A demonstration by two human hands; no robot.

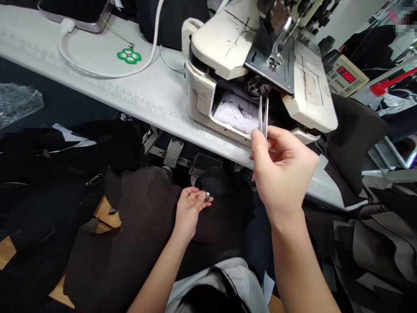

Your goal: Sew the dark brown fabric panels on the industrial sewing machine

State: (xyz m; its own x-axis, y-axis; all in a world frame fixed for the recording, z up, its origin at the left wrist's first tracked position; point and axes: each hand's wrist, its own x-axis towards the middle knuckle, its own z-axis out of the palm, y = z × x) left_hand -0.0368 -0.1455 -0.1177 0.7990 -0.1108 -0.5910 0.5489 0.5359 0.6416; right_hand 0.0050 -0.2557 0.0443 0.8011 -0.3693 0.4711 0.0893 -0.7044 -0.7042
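Note:
My right hand [282, 174] pinches a pair of metal tweezers [263, 117] between thumb and fingers. The tweezers point up into the opened underside of the sewing machine [216, 48], with their tips at the round hook [256, 88] below the dark needle plate [272, 65]. White cloth [237, 112] with loose black threads on it lines the machine's lower bay. Lower down, over my lap, my left hand [190, 211] is closed on a small shiny bobbin case [206, 196], held at the fingertips and partly covered by them.
A phone [78, 13] with a white cable [107, 74] and a green flower charm [129, 56] lie on the table [156, 98], left of the machine. A control panel [348, 76] with red digits stands to the right. Dark fabric pieces [378, 243] are piled around; a pedal [173, 153] shows below.

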